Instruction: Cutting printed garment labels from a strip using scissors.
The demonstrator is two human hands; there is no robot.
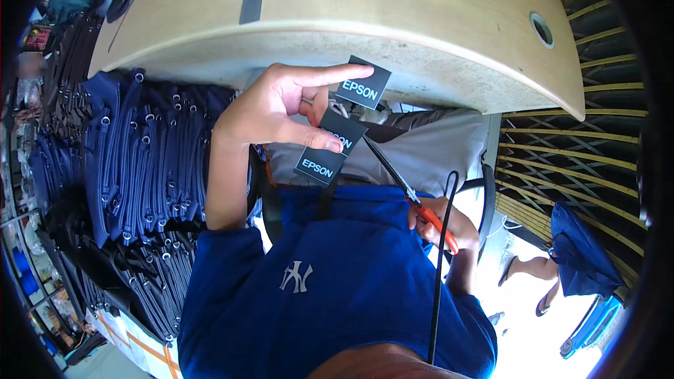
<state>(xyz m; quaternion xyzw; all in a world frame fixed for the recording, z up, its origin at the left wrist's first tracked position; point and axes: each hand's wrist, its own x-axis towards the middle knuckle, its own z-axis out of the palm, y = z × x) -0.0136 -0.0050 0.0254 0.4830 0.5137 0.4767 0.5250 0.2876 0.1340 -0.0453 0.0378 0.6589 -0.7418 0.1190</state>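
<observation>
- Left hand (270,109) raised just below the curved front edge of the wooden tabletop (393,7), palm turned toward the camera.
- Strip of black woven labels (342,133) pinched between thumb and bent fingers; index finger stretched out along the topmost label, which lies against the tabletop's edge.
- Three labels showing, white lettering on each; long axis of the strip slanting from the tabletop's edge down and toward the person's left, away from the table.
- Right hand (442,224) lower, well away from the tabletop, fingers curled shut around the orange handles of scissors (400,179).
- Dark blades pointing up toward the tabletop, tip meeting the middle label on its right side; crossing the strip's long axis. Blade opening too thin to tell.
- Left hand alone on the strip, right reaching it only through the blades.
- Rows of dark blue folded goods with metal eyelets (140,154) stacked under the tabletop, to the person's left.
</observation>
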